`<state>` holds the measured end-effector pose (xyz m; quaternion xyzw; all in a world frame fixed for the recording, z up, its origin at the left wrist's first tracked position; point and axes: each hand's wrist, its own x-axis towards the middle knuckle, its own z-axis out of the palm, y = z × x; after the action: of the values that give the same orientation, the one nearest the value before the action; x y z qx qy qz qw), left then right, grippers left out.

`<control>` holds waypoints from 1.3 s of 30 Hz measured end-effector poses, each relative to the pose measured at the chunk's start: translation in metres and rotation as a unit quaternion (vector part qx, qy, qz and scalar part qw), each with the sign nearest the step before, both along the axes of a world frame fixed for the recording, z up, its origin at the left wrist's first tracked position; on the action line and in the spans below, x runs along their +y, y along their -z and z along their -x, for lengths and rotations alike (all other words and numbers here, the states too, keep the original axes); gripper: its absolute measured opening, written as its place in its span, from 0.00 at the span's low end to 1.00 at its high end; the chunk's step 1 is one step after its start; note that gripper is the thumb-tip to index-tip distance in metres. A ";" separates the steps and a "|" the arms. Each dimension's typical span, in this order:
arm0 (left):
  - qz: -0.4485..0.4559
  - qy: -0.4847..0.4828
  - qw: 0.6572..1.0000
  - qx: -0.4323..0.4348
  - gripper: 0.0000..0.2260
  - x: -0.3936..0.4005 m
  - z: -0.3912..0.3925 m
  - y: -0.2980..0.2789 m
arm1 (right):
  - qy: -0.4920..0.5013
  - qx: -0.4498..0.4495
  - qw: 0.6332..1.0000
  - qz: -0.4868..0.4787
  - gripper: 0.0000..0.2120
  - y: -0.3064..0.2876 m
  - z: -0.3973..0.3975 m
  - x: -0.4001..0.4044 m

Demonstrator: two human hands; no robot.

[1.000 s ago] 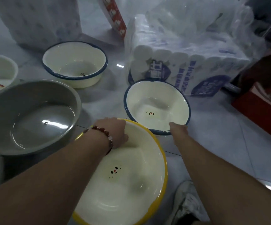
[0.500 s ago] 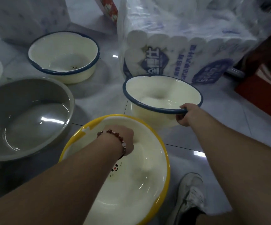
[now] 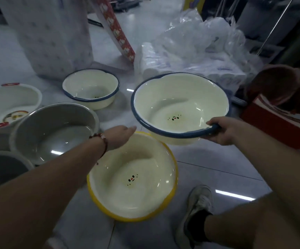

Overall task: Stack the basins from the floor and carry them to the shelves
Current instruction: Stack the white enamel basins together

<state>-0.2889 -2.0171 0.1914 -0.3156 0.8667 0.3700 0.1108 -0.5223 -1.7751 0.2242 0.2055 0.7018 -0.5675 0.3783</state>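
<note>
My right hand (image 3: pixel 221 130) grips the near rim of the blue-rimmed basin (image 3: pixel 180 106), thumb on top, fingers curled under, and holds it up off the floor, tilted a bit toward me. Its near edge overlaps the far rim of the yellow-rimmed basin (image 3: pixel 133 177), which sits on the tiles right below me.

My left hand (image 3: pixel 122 135), w/ a bead bracelet (image 3: pixel 101 141) on the wrist, reaches over the yellow basin's far-left rim, fingers straight and together, holding nothing. Whether the fingertips touch the rim or the blue basin I can't tell; they're v. close to both.

Other basins on the floor: a 2nd blue-rimmed basin (image 3: pixel 90 88) further back, well apart from the lifted one; a grey basin (image 3: pixel 55 132) just left of my forearm; a white basin w/ red handles (image 3: pixel 9 106) at far left, touching or nearly touching the grey one; a dark basin (image 3: pixel 0 169) at lower left, partly cut off.

Behind: a wrapped pack of paper rolls (image 3: pixel 195 63) just beyond the lifted basin, a tall wrapped bundle (image 3: pixel 52 33) at back left, a red box (image 3: pixel 278 121) to the right. My shoe (image 3: pixel 197 203) is planted right of the yellow basin.
</note>
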 end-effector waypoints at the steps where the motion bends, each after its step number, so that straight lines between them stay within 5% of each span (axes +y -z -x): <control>1: -0.076 -0.067 0.995 0.007 0.30 -0.002 -0.012 0.000 | -0.005 -0.010 1.000 0.005 0.05 0.000 -0.013 0.003; 5: -0.258 -0.226 0.938 0.047 0.37 -0.012 -0.063 -0.001 | -0.068 -0.037 0.997 0.008 0.06 0.000 -0.072 -0.004; 7: -0.277 -0.259 0.923 0.069 0.30 -0.015 -0.085 -0.001 | -0.106 -0.039 0.994 -0.002 0.07 0.005 -0.097 -0.011; 11: -0.215 -0.311 0.923 0.075 0.14 -0.011 -0.117 0.012 | -0.151 -0.034 0.988 -0.008 0.08 0.023 -0.126 -0.023; 22: -0.161 -0.210 0.961 -0.077 0.24 0.009 -0.157 0.044 | -0.184 0.044 0.971 -0.148 0.16 0.078 -0.150 -0.015; 27: -0.016 -0.093 0.989 -0.112 0.23 -0.003 -0.148 0.048 | -0.382 0.061 0.886 -0.255 0.23 0.076 -0.162 -0.013; 35: 0.163 0.041 0.980 -0.105 0.26 0.011 -0.116 0.008 | -0.573 0.284 0.701 -0.315 0.34 0.061 -0.175 -0.022; 39: 0.250 0.096 0.958 -0.098 0.23 0.007 -0.119 -0.009 | -0.581 0.365 0.670 -0.283 0.33 0.039 -0.173 -0.031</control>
<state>-0.1704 -2.0099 0.2005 -0.2835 0.9426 0.0962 0.1482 -0.3493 -1.8062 0.1857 -0.3699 0.8884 -0.0369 0.2692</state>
